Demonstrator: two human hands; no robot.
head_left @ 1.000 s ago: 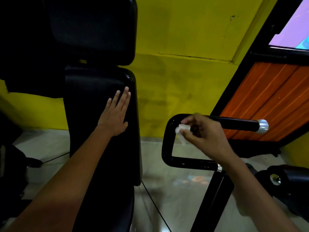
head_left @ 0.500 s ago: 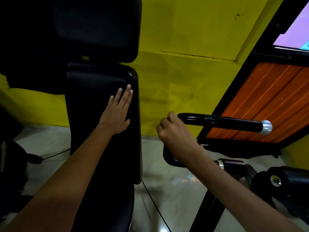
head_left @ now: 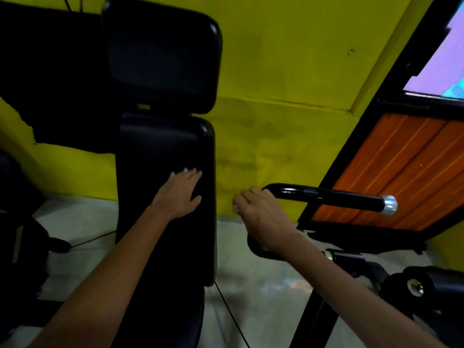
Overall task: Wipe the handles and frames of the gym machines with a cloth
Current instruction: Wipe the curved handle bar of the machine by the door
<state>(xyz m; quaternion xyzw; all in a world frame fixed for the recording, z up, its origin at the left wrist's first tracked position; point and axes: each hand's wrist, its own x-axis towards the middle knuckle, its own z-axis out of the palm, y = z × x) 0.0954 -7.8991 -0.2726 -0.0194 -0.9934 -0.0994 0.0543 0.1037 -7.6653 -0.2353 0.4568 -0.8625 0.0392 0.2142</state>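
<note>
The black handle (head_left: pixel 329 195) of the gym machine runs out to the right and ends in a silver cap (head_left: pixel 389 205); at its left end it bends down into a loop. The right hand (head_left: pixel 261 217) is curled over that bend, knuckles up, gripping the bar at the curve. The cloth cannot be made out under the fingers, only a pale spot at the edge of the hand. The lower part of the loop shows just below the wrist and joins a slanted black frame (head_left: pixel 311 320) that runs down to the floor.

To the left, the left hand (head_left: pixel 179 194) lies flat with straight fingers on the black padded backrest (head_left: pixel 163 222), near its right edge, pressing on it and holding nothing. A separate black headrest (head_left: pixel 160 56) sits above the backrest.

Behind everything stands a yellow wall (head_left: pixel 288 71) with a raised ledge across it. An orange slatted panel (head_left: pixel 391 169) in a black frame leans at the right. The floor (head_left: pixel 263 285) is pale and glossy, and a thin black cable (head_left: pixel 231 315) runs across it.
</note>
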